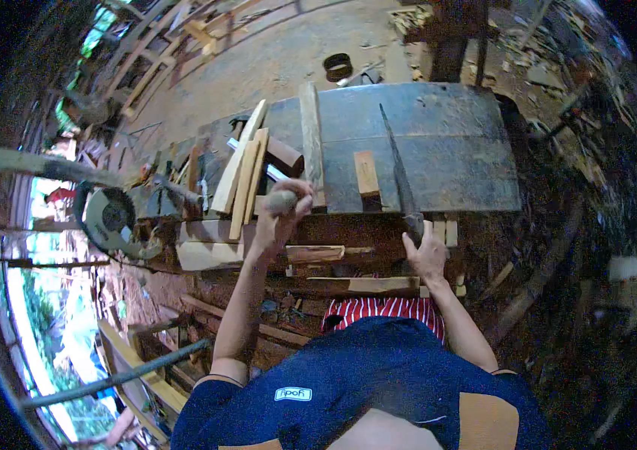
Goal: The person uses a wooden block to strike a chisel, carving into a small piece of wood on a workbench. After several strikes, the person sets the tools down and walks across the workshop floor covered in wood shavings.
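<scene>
My left hand [282,217] is closed around a rounded wooden handle [281,201], its butt end turned up towards me; the rest is hidden. My right hand [427,253] grips the near end of a long, dark, tapered blade [398,161], which points away across the workbench [461,150]. Left of that blade, a small wood block [366,174] sits on the bench top. Just beyond my left hand lies a grey wooden bar [311,127]. Pale cut wood strips [241,169] lean together to its left, beside a brown cylinder [284,155].
A circular saw [108,217] is at the far left, past a clutter of small tools. Wood offcuts [317,253] lie along the bench's near side. On the ground behind the bench is a dark ring-shaped roll [337,67]. A metal pipe [116,375] crosses the lower left.
</scene>
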Motion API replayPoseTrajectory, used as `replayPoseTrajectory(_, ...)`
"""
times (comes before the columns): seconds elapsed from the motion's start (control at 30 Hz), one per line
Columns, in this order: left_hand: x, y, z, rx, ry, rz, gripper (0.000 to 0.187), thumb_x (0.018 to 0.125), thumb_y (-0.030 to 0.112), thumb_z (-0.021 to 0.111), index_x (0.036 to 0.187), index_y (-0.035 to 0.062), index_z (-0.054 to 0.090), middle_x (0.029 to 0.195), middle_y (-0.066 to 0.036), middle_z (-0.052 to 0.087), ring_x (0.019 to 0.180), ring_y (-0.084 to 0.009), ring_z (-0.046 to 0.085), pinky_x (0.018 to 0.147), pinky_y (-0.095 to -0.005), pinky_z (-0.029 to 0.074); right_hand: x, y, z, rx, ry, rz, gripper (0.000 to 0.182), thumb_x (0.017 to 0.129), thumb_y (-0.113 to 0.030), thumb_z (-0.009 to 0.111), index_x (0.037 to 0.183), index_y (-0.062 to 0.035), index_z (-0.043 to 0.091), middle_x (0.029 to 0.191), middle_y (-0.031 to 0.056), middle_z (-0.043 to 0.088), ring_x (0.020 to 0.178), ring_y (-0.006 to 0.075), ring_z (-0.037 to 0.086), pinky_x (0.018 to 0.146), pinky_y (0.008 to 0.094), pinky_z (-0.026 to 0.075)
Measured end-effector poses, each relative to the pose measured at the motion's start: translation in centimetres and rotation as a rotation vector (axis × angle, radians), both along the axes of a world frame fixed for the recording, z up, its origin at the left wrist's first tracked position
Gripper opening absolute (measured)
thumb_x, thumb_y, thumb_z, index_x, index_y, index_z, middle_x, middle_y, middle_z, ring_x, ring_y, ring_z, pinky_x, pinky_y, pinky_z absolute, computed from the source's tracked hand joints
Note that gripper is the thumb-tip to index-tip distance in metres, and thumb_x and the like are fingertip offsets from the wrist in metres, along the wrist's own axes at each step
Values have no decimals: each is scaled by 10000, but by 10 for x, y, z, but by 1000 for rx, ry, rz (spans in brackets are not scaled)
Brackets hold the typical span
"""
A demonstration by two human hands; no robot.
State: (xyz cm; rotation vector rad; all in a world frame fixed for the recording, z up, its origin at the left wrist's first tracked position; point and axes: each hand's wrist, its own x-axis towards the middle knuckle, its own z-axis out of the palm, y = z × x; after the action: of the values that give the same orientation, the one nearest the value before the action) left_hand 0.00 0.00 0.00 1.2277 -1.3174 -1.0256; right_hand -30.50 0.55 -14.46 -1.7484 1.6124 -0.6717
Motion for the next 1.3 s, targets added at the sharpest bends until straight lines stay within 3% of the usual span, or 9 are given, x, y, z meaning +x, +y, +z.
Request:
replayPoseTrajectory(0.07,16,32,10,17,-221,69,132,929,22,667,1041,72,620,987,1,610,869,-76,571,755,-243,481,47,-4,-8,-141,-3,125,602,868,-400,691,1218,44,485,886,244,666,797,442,652,705,524,517)
replayPoseTrajectory(0.1,-45,32,-22,8,-82,94,132,929,22,667,1041,72,620,987,1,610,869,-76,571,755,-243,481,-19,-25,-1,-171,124,232,616,860,-391,695,1234,50,481,888,234,660,814,432,643,738,520,507)
replayPoseTrajectory(0.17,-30,58,-17,86,-41,223,93,934,27,660,1007,61,612,973,4,600,829,-59,547,695,-233,458,35,-37,4,-330,90,362,581,846,-381,705,1180,42,488,906,240,660,844,426,644,782,507,502)
replayPoseTrajectory(0.27,-9,88,-4,83,156,284,103,935,22,653,997,56,579,976,-3,600,818,-55,536,673,-235,437,112,-50,9,-80,81,512,489,891,-390,660,1091,19,483,993,283,666,968,472,629,868,511,492)
replayPoseTrajectory(0.53,50,147,-21,-87,191,478,116,942,-25,596,1019,32,529,991,-67,602,986,-157,577,937,-315,461,258,-86,-42,157,15,346,703,917,-384,646,1377,56,347,1167,343,611,1076,493,605,904,548,487)
replayPoseTrajectory(0.73,99,168,-43,26,307,607,139,962,-37,585,1050,49,521,1072,-66,599,1059,-154,577,972,-312,450,299,-101,-59,-378,-248,606,691,847,30,529,1505,-42,332,1202,222,584,1067,430,579,952,476,475)
replayPoseTrajectory(0.83,119,169,-45,11,358,586,147,966,-40,579,1054,59,515,1073,-65,591,1052,-156,578,968,-300,451,312,-108,-60,-165,-214,575,585,870,67,526,1438,-53,446,1307,214,579,1217,388,558,1051,410,431)
replayPoseTrajectory(1.07,160,168,-46,-16,254,505,148,960,-19,595,1049,61,506,1023,-55,578,1043,-168,568,984,-326,439,315,-148,-69,-389,201,314,676,816,-105,671,1430,20,416,1286,193,530,1222,399,497,1019,481,416)
replayPoseTrajectory(1.3,172,172,-33,15,216,500,158,953,-14,606,1059,59,514,1029,-54,583,1069,-168,563,1008,-344,433,340,-191,-58,-235,708,439,706,809,-307,750,1391,-23,471,1286,169,554,1240,356,512,1054,545,391)
